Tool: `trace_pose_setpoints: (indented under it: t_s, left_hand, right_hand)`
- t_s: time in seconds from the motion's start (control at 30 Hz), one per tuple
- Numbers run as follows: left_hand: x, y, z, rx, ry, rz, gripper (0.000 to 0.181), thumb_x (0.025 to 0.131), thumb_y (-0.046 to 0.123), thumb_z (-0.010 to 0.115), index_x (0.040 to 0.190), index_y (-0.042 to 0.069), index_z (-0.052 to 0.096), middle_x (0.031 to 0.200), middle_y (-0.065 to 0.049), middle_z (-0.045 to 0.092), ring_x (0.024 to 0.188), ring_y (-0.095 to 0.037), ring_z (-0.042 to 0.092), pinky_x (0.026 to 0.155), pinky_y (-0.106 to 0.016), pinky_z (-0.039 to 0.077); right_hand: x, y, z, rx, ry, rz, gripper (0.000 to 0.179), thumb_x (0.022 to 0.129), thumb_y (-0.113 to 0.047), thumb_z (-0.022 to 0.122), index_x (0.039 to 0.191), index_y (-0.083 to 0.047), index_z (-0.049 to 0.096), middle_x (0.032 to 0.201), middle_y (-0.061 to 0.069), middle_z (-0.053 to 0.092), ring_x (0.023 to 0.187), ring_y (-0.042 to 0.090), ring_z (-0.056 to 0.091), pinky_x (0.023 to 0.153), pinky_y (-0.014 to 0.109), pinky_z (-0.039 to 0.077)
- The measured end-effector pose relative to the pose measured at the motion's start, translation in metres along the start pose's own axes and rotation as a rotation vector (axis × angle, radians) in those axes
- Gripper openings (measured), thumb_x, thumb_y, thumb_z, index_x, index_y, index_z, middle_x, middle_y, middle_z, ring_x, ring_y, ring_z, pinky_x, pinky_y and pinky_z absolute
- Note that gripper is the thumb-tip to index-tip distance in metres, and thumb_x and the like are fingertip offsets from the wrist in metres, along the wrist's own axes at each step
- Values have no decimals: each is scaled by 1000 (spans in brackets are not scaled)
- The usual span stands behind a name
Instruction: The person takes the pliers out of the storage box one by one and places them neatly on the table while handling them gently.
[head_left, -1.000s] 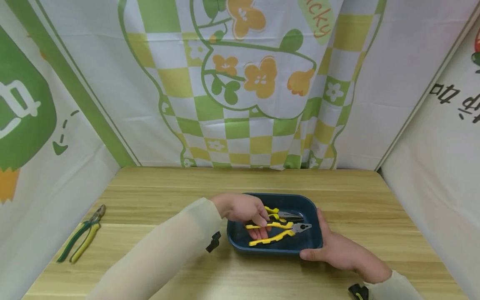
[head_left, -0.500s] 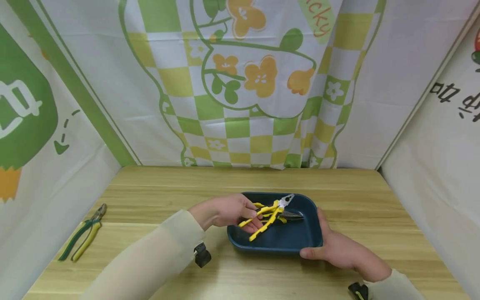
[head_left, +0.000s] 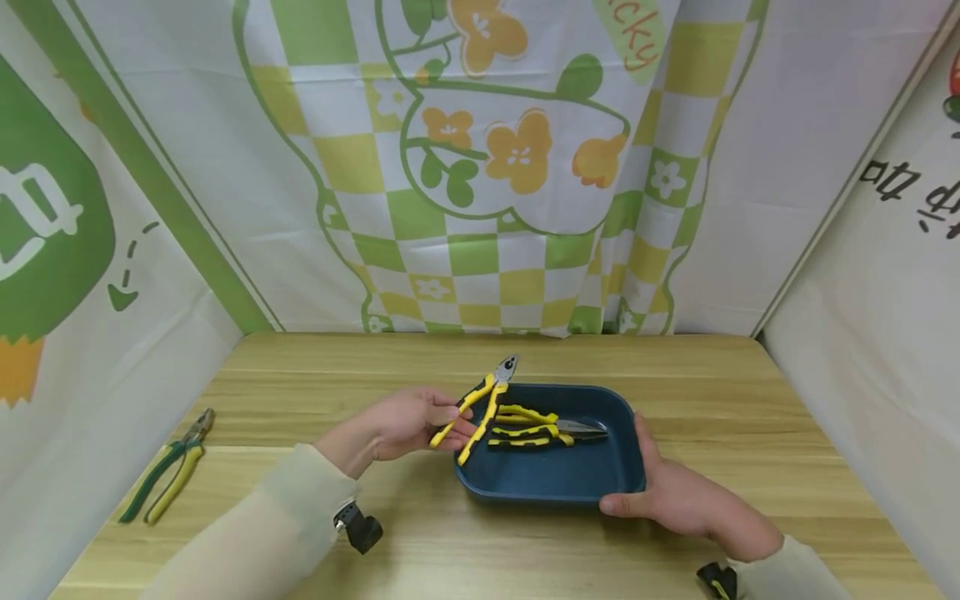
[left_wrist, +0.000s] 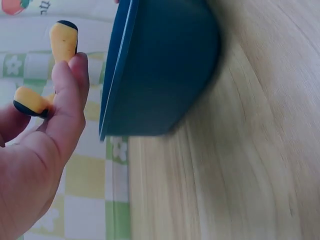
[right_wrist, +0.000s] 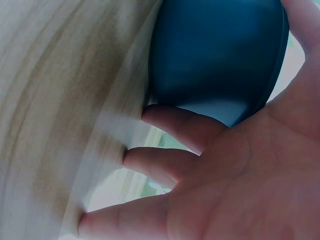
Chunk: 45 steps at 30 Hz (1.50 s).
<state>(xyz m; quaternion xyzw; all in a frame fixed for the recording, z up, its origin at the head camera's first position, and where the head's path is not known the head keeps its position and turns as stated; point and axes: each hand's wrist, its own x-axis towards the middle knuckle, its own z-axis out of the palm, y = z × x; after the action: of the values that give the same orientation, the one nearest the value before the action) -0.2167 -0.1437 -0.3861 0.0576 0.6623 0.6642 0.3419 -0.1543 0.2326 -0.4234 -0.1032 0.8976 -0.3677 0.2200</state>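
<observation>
My left hand (head_left: pixel 411 423) pinches one handle of a pair of yellow-and-black combination pliers (head_left: pixel 480 406), held with the handles spread and the metal head tilted up and away. These pliers are over the left end of a dark blue plastic box (head_left: pixel 551 486). In the left wrist view, the handle ends (left_wrist: pixel 64 42) show among the fingers. Inside the box lie yellow-and-black long-nose pliers (head_left: pixel 547 431), their tips to the right. My right hand (head_left: pixel 678 500) holds the box's right end, thumb at the front corner; in the right wrist view, several fingertips (right_wrist: pixel 135 157) touch the table.
Green-and-yellow pliers (head_left: pixel 171 468) lie on the wooden table (head_left: pixel 360 362) at the far left. A printed cloth (head_left: pixel 480 275) hangs behind the table's back edge, with more cloth walls on both sides.
My left hand has lifted the combination pliers out of the box and moved them left, turning the head upward. The long-nose pliers are now uncovered. My right hand has stayed put.
</observation>
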Motion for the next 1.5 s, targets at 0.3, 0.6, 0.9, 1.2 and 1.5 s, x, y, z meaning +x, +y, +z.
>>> trace_pose_setpoints:
  t_s: [0.3,0.6,0.9,1.2,1.5]
  left_hand:
    - [-27,-17,-33,-85,41,97,31,107,1,38,126,-23,44,108,-20,62,98,-23,66,88,-33,54]
    - [-63,-45,-76,-120,128,67,35,108,6,40,127,-22,46,109,-18,65,96,-20,66,84,-28,54]
    - [-103,-72,-118,-165,225,14,33,108,6,37,125,-21,44,109,-19,62,99,-23,65,86,-29,54]
    - [-136,-88,-140,7,458,-56,41,108,3,36,133,-29,29,107,-20,62,93,-20,66,80,-29,55]
    - [-151,-89,-150,142,531,-106,44,108,3,36,133,-32,26,107,-24,61,90,-23,66,77,-30,56]
  right_hand:
    - [1,1,0,9,-2,-6,133,84,-48,78,151,-4,-28,126,39,54,107,31,62,97,55,45]
    - [1,2,0,-3,-4,-7,132,85,-48,78,151,-4,-28,126,36,56,105,29,63,96,54,45]
    - [2,1,-1,-3,-14,-9,132,85,-48,77,151,-5,-29,126,34,57,105,29,63,95,53,46]
    - [1,3,0,-13,-11,-12,132,86,-48,77,150,-5,-31,122,34,59,101,28,64,93,52,47]
    - [2,4,0,-14,-12,-7,132,86,-49,76,150,-6,-30,121,31,60,103,28,64,94,52,47]
